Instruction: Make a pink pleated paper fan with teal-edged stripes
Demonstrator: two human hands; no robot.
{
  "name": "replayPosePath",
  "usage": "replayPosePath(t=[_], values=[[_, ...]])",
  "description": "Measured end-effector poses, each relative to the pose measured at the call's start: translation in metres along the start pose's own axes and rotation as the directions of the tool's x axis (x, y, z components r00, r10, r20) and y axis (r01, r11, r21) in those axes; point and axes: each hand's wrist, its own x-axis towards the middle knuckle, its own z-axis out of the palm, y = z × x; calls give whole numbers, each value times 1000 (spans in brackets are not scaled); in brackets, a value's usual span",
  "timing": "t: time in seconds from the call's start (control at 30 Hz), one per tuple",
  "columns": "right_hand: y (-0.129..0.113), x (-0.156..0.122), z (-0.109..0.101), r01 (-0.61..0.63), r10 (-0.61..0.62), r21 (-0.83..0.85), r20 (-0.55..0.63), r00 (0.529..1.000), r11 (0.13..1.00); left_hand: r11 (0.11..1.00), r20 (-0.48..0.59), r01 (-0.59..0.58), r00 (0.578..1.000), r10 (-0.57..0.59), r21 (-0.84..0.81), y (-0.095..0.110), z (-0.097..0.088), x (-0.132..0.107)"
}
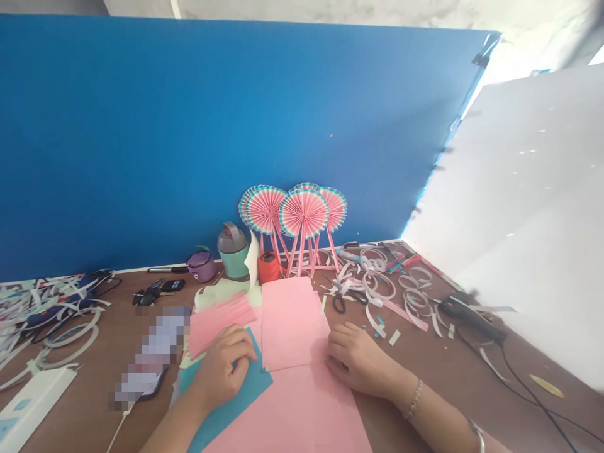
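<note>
My left hand [225, 368] rests with curled fingers on a teal paper sheet [236, 396], just below a pleated pink paper strip [219, 321]. My right hand [353, 358] lies with fingers curled on the right edge of a pink paper sheet [292, 321], at the crease where it meets the lower pink paper [302, 415]. Whether either hand grips anything I cannot make out. Several finished pink paper fans on sticks [297, 217] lean against the blue board behind.
Scissors [342, 296], white tape backing curls [382, 283], a glue gun with cord [472, 314], an orange tape roll [268, 267], a green bottle [233, 250], a purple cup [201, 265], keys [153, 290] and a white power strip [28, 402] lie on the brown table [448, 384]. A white board [528, 207] stands at right.
</note>
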Motion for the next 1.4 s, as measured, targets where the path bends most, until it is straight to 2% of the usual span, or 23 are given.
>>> replayPosePath(t=[0.13, 0.23, 0.37, 0.43, 0.53, 0.57, 0.63, 0.7, 0.73, 0.8, 0.87, 0.9, 0.97, 1.0, 1.03, 1.07, 1.13, 1.2, 1.3, 1.4], values=[[2, 1, 7, 7, -10, -48, -61, 998, 999, 1000, -29, -28, 999, 28, 5, 8, 6, -1], [4, 0, 3, -19, 25, 30, -219, 975, 999, 1000, -66, 12, 998, -11, 12, 14, 10, -2], [-3, 1, -7, -27, 54, 66, -451, 891, 997, 976, -135, 208, 967, -215, -62, 26, 9, -1], [-11, 1, -9, 3, 9, 23, -509, 861, 1000, 944, -69, 297, 949, -309, -143, 37, 7, 2], [-25, 2, -8, 114, -139, -81, -485, 863, 990, 901, 144, 350, 936, -322, -255, 56, 9, 10], [-29, 2, -6, 158, -190, -108, -449, 873, 982, 890, 169, 369, 927, -334, -267, 61, 12, 13], [-34, 4, -5, 215, -246, -123, -367, 897, 969, 891, 137, 390, 920, -367, -231, 66, 18, 17], [-35, 6, -7, 215, -233, -89, -329, 915, 973, 921, 22, 367, 930, -367, -133, 67, 22, 20], [-34, 7, -10, 198, -208, -64, -342, 917, 978, 942, -60, 329, 941, -333, -69, 67, 22, 20], [-33, 8, -18, 163, -154, -17, -431, 889, 987, 976, -233, 204, 956, -181, 78, 69, 18, 21], [-33, 6, -28, 150, -121, 5, -561, 819, 989, 972, -347, 47, 937, 37, 230, 74, 11, 21], [-35, 5, -33, 152, -118, 1, -626, 771, 988, 955, -372, -19, 919, 134, 297, 77, 8, 21], [-38, 5, -41, 168, -144, -38, -717, 682, 985, 911, -349, -105, 901, 256, 398, 84, 5, 22], [-39, 5, -44, 170, -165, -67, -729, 664, 983, 893, -319, -127, 904, 283, 432, 86, 6, 23], [-40, 7, -44, 165, -181, -92, -711, 680, 982, 879, -281, -137, 915, 289, 456, 86, 10, 24], [-40, 9, -43, 155, -189, -111, -664, 724, 982, 869, -244, -139, 928, 282, 475, 86, 15, 25], [-34, 15, -35, 122, -167, -122, -493, 854, 985, 858, -150, -121, 963, 223, 500, 81, 29, 26], [-24, 19, -20, 138, -169, -114, -348, 922, 984, 852, -24, -134, 985, 169, 507, 72, 42, 26], [-7, 20, 5, 116, -132, -83, -228, 965, 990, 886, 181, -144, 981, 70, 441, 56, 53, 23], [2, 16, 20, 65, -67, -24, -144, 987, 998, 941, 231, -33, 972, -48, 337, 42, 50, 16]])
